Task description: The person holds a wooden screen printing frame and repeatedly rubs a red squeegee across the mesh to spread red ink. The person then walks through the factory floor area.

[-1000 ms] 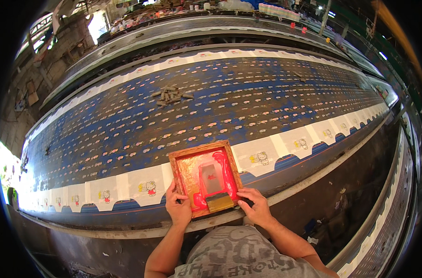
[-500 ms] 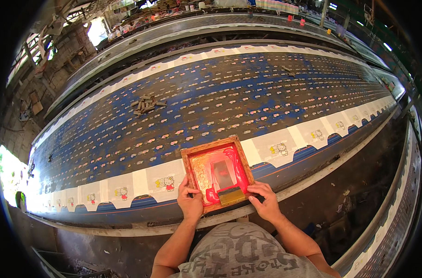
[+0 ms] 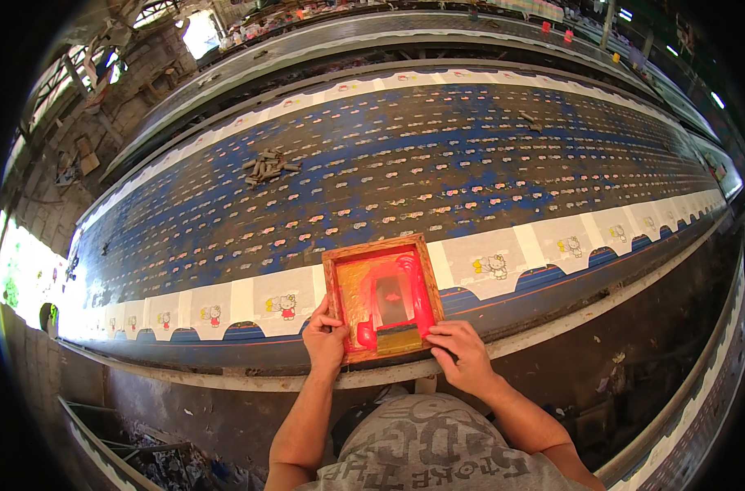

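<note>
Lower centre: our left hand (image 3: 323,340) and right hand (image 3: 458,353) grip the wooden screen frame (image 3: 382,296), now shifted one cartoon panel along the printed cloth (image 3: 503,266); squeegee (image 3: 398,339) rests inside.

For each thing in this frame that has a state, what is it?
Wooden screen frame: lying flat on the cloth strip, smeared with red ink.
Squeegee: resting inside the frame at its near edge.
Left hand: gripping the frame's left side.
Right hand: fingers on the frame's near right corner.
Cartoon prints: already coloured.
</note>
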{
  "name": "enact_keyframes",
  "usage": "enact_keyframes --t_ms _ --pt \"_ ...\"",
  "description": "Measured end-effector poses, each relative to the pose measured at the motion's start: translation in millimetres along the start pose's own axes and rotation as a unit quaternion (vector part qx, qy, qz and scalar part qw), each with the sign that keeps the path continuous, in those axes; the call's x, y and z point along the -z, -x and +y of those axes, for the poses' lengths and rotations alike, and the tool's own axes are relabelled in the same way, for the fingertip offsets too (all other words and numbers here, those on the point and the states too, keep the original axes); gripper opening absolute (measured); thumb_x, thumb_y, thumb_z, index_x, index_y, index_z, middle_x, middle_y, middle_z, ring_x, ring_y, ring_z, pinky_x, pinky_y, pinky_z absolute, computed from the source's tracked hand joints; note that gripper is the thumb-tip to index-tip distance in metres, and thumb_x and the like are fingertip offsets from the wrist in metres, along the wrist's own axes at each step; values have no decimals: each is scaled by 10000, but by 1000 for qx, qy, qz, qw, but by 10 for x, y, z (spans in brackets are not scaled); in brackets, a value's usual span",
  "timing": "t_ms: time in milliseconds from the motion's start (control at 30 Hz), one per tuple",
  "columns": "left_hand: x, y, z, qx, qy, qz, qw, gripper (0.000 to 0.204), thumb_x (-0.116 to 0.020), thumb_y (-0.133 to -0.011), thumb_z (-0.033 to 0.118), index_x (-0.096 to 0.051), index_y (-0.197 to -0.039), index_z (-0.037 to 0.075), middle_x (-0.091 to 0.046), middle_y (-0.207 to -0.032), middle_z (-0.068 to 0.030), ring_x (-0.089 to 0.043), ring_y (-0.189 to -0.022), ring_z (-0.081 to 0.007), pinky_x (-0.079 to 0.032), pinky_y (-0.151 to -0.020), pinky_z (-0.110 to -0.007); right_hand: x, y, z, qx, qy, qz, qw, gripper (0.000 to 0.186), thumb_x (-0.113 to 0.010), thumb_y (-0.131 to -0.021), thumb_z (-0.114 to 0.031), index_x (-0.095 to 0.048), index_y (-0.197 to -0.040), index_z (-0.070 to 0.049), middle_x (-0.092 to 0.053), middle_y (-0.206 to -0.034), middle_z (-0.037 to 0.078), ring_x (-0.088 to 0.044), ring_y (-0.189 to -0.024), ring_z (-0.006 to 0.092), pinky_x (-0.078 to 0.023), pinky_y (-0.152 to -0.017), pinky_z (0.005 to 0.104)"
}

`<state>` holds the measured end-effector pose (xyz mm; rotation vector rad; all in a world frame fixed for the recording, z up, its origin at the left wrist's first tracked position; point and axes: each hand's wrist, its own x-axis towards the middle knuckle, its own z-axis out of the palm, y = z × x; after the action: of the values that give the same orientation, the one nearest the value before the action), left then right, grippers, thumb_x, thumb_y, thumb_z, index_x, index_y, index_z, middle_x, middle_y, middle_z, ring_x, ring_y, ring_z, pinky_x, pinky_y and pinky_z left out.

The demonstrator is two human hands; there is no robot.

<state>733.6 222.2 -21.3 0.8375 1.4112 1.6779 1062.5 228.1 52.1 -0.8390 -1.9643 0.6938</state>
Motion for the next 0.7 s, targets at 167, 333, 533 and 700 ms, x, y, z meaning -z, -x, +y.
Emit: enact_keyframes --t_ms 167,333,533,700 --pt "-18 -14 -34 2 0 3 1000 285 -706 -790 -244 -664 -829 35 -507 -1742 -297 -510 -1630 -352 -432 -1307 -439 -219 -181 -107 92 81 -89 988 373 -895 -908 -129 -790 -1259 -59 -749 -1333 133 -705 -1288 357 -566 -1066 493" --pt "-50 -14 -63 -2 2 7 1000 267 -718 -774 -223 -674 -812 37 -519 -1738 -292 -544 -1602 -342 -438 -1293 -425 -328 -378 -161 95 172 -165 967 399 -805 -923 -79 -774 -1320 -65 -749 -1270 124 -695 -1230 345 -558 -1041 484" --pt "-29 -19 -168 -36 -40 10 998 191 -749 -775 -152 -704 -809 31 -565 -1697 -305 -606 -1541 -349 -454 -1255 -416 -297 -572 -134 98 194 -225 950 409 -727 -888 -1 -774 -1293 -34 -761 -1205 142 -713 -1168 360 -572 -1032 474" --pt "-35 -33 -229 -48 -81 10 996 183 -744 -780 -141 -700 -812 33 -582 -1669 -322 -608 -1536 -366 -452 -1259 -425 -172 -924 -28 48 173 -311 933 408 -690 -890 40 -781 -1282 -30 -778 -1179 183 -719 -1172 400 -574 -1059 505"
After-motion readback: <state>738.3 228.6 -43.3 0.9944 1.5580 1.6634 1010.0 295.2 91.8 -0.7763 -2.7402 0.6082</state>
